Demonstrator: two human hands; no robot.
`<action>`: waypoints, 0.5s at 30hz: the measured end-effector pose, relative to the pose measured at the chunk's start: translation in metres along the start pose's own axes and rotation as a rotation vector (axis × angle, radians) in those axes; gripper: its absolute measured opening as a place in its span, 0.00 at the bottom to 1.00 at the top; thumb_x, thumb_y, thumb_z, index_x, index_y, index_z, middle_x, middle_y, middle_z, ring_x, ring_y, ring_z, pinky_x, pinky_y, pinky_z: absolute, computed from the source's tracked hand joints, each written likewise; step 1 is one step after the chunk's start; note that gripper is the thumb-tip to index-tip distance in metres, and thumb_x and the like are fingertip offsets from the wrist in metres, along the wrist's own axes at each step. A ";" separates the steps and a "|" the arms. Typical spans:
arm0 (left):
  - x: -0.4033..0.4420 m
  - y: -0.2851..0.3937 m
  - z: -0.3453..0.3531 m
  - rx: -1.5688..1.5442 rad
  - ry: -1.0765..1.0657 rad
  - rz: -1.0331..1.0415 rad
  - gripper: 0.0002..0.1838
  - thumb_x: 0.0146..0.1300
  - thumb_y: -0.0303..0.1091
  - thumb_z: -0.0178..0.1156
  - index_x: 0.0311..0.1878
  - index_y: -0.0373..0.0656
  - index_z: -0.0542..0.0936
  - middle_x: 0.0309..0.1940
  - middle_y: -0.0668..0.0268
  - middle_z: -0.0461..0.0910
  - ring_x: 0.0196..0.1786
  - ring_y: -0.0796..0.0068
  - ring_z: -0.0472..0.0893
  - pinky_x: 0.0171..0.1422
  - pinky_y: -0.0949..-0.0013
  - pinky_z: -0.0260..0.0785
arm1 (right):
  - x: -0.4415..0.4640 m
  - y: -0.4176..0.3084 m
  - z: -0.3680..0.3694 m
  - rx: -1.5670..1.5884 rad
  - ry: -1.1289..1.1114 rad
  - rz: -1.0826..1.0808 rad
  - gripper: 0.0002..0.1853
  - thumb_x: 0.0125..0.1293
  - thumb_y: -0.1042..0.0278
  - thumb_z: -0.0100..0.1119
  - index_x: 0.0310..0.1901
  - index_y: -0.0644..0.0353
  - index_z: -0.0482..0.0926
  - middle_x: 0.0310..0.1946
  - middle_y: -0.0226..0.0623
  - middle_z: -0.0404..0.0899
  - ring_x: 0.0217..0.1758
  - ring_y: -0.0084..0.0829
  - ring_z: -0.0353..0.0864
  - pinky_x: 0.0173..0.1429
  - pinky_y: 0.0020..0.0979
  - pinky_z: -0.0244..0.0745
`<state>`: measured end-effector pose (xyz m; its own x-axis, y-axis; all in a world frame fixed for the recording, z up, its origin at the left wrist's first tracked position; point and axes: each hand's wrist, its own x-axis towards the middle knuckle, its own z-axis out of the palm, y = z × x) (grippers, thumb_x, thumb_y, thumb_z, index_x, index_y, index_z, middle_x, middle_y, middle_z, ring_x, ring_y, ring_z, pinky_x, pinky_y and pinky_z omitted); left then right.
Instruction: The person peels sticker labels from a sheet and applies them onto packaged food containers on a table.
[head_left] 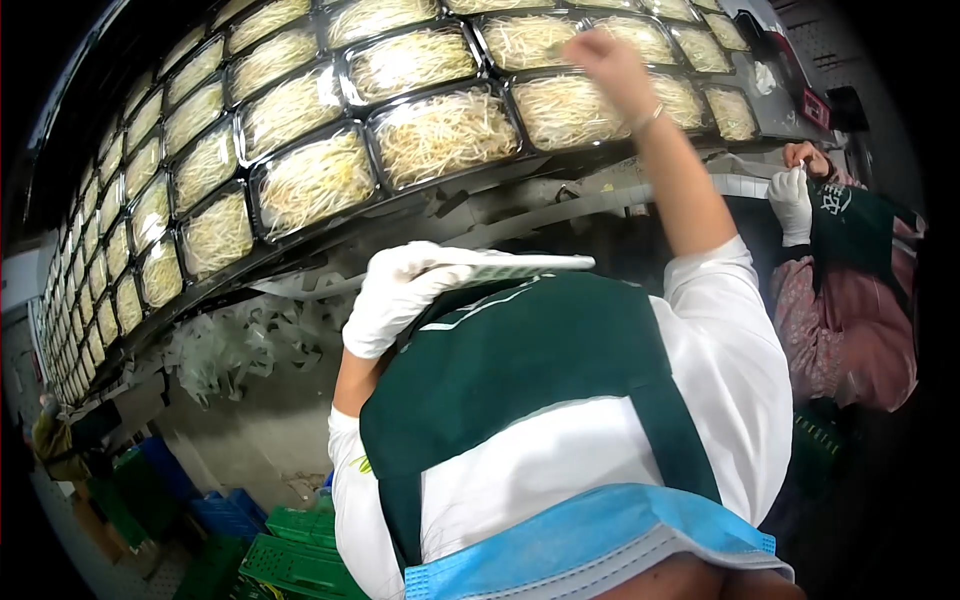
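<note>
In a white glove, my left hand [400, 295] is closed around the edge of a flat white sheet [540, 262], held against the front of my green apron [540, 350]. The sheet is seen nearly edge-on, so what is on its face cannot be made out well. My bare right hand [608, 68] is stretched out over the wrapped trays of bean sprouts, slightly blurred. Its fingers are drawn together near a tray [530, 42]; anything between them is too small to name. A nearer sprout tray [447, 137] lies between my hands.
Rows of black, film-covered sprout trays [315, 180] fill the table, curving far left. Shreds of clear plastic [250, 340] hang below its edge. Green crates [290, 565] and a blue crate [228, 515] stand lower left. A co-worker [850, 260] stands at the right, hands together.
</note>
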<state>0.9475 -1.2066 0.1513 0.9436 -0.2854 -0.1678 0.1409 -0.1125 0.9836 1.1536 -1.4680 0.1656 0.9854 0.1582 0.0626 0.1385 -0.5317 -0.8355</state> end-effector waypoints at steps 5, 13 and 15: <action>0.003 -0.014 -0.008 -0.334 0.271 -0.157 0.03 0.54 0.25 0.59 0.31 0.37 0.77 0.27 0.69 0.77 0.30 0.85 0.73 0.36 0.80 0.66 | 0.103 0.154 -0.086 -0.643 0.257 0.112 0.18 0.49 0.48 0.60 0.31 0.56 0.80 0.27 0.37 0.80 0.31 0.35 0.78 0.39 0.33 0.72; 0.021 -0.022 -0.012 -0.460 0.500 -0.083 0.03 0.56 0.25 0.54 0.29 0.37 0.76 0.26 0.67 0.78 0.28 0.85 0.74 0.33 0.80 0.66 | 0.101 0.158 -0.097 -1.229 0.303 0.353 0.31 0.53 0.37 0.48 0.49 0.54 0.72 0.43 0.45 0.75 0.48 0.43 0.74 0.48 0.42 0.71; 0.025 -0.019 -0.016 -0.501 0.656 -0.004 0.06 0.57 0.27 0.53 0.33 0.35 0.76 0.28 0.67 0.78 0.30 0.82 0.75 0.37 0.77 0.67 | 0.091 0.173 -0.107 -1.099 0.308 0.097 0.27 0.55 0.45 0.53 0.51 0.55 0.70 0.38 0.44 0.76 0.43 0.40 0.76 0.45 0.39 0.71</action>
<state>0.9728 -1.1962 0.1295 0.9040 0.3458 -0.2515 0.1153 0.3693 0.9221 1.2782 -1.6347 0.0856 0.9582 -0.0526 0.2814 -0.0765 -0.9942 0.0749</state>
